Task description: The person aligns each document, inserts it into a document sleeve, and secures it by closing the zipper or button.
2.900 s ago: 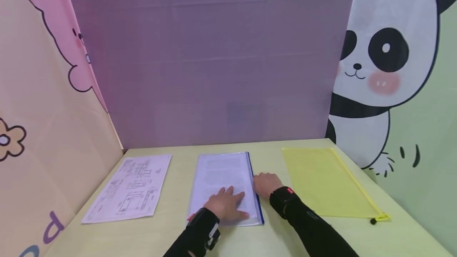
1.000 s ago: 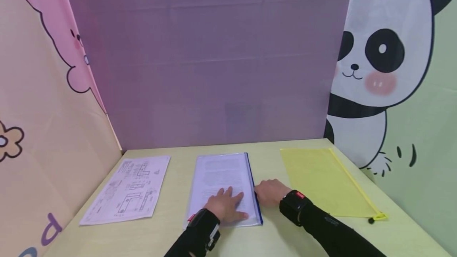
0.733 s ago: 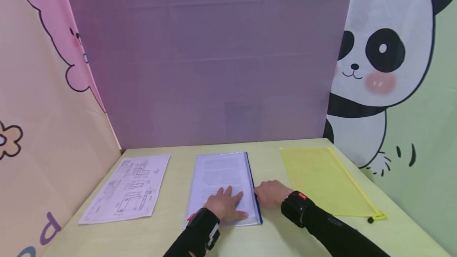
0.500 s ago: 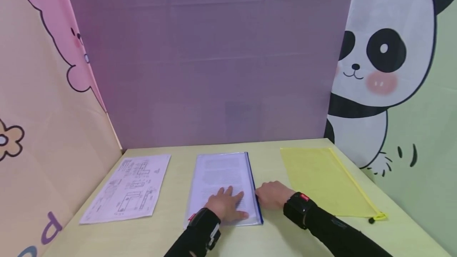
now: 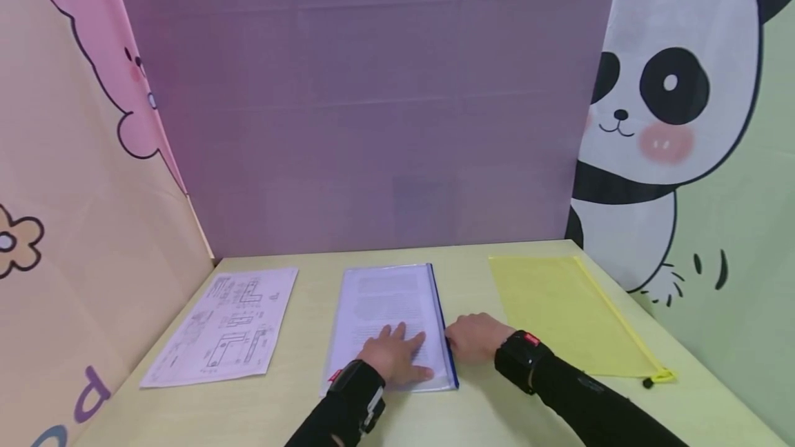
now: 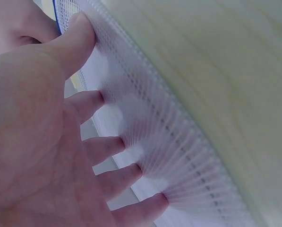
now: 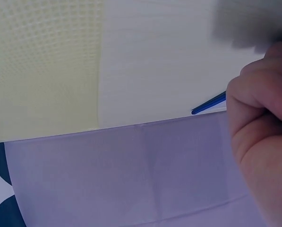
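Observation:
A clear mesh zip pouch [image 5: 381, 295] with a printed sheet inside lies flat at mid-table, its blue zip edge [image 5: 435, 290] on the right. My left hand [image 5: 394, 359] rests on its lower part with fingers and thumb spread; in the left wrist view the fingertips press into the mesh [image 6: 145, 113]. At the blue edge my right hand [image 5: 477, 338] has its fingers curled in a pinch, which hides the zip pull. The right wrist view shows the blue strip [image 7: 209, 103] running under that curled hand.
On the left of the table lies a sheet of paper [image 5: 226, 326] with technical drawings. A yellow mesh zip pouch [image 5: 565, 316] lies flat at the right, with a black piece [image 5: 649, 383] at its near corner. A purple backdrop [image 5: 373, 102] stands behind the table.
My right hand has slid a little along the blue edge toward me, its forearm swinging out to the right. The left hand and the pouch have stayed in place.

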A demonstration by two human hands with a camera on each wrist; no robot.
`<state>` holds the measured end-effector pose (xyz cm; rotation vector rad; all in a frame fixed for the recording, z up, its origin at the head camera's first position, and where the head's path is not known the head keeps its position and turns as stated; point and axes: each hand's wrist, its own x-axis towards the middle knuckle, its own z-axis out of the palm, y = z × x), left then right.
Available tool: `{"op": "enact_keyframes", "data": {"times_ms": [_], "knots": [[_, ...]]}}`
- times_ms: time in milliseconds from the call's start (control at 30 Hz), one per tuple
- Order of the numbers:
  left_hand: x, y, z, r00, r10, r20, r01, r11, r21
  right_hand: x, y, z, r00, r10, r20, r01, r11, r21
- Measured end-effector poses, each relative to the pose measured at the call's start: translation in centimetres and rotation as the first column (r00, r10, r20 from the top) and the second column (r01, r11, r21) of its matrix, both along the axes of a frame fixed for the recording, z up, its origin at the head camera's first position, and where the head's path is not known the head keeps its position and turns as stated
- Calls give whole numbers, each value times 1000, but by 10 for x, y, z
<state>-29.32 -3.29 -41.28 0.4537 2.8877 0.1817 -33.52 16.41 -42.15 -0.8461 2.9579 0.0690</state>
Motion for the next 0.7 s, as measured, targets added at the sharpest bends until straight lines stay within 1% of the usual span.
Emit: {"op": "enact_keyframes", "data": {"times_ms": [233, 433, 533, 700], "knots": [[0, 0, 0, 1000, -1, -17, 1, 1000, -20, 3, 2, 2, 999, 36, -11, -36, 999, 13], [1, 0, 1, 1000, -3, -29, 3, 1000, -23, 7, 2, 2, 999, 35, 16, -35, 999, 0], [2, 0, 3, 1000, 2, -17, -2, 1000, -19, 7, 3, 2, 999, 29, 30, -29, 1000, 4], [3, 1, 3, 1000, 2, -14, -2, 1000, -21, 9, 3, 2, 998, 42, 47, -42, 999, 10]]}}
